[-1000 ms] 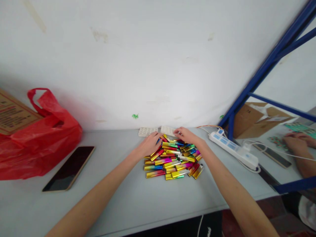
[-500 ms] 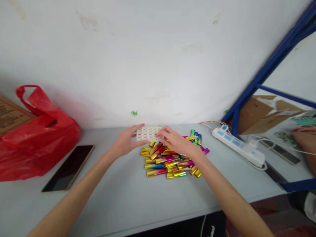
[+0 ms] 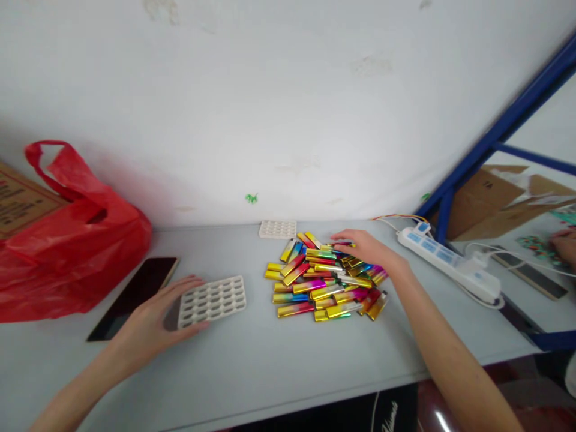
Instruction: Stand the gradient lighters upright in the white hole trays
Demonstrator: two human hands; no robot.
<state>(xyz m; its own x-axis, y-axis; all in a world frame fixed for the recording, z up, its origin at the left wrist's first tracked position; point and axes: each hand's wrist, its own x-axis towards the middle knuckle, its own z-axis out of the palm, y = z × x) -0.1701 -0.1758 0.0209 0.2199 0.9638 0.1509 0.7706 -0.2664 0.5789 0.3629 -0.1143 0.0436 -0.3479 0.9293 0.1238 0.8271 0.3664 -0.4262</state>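
My left hand (image 3: pixel 155 309) grips the near-left end of a white slotted tray (image 3: pixel 212 299), its thumb and fingers along opposite edges. The tray's rows of oval holes look unfilled. A heap of shiny lighters (image 3: pixel 310 287), gold blended with red, blue, green and purple, lies on the table to the right. Over the back right of the heap is my right hand (image 3: pixel 362 247), fingers stretched and apart from the thumb, close to some lighters. Whether it touches one is unclear. A second white slotted tray (image 3: pixel 278 229) lies by the wall behind the heap.
On the left are a dark phone (image 3: pixel 135 294), a red plastic bag (image 3: pixel 85 252) and a cardboard box (image 3: pixel 22 201). A white power strip (image 3: pixel 450 264) with cables lies to the right, beside a blue metal frame (image 3: pixel 472 162). Another person's hand (image 3: pixel 564 243) shows at the far right.
My left hand has brought a slotted tray left and nearer to me, leaving another tray by the wall. My right hand has let go of the trays and moved right, over the heap.
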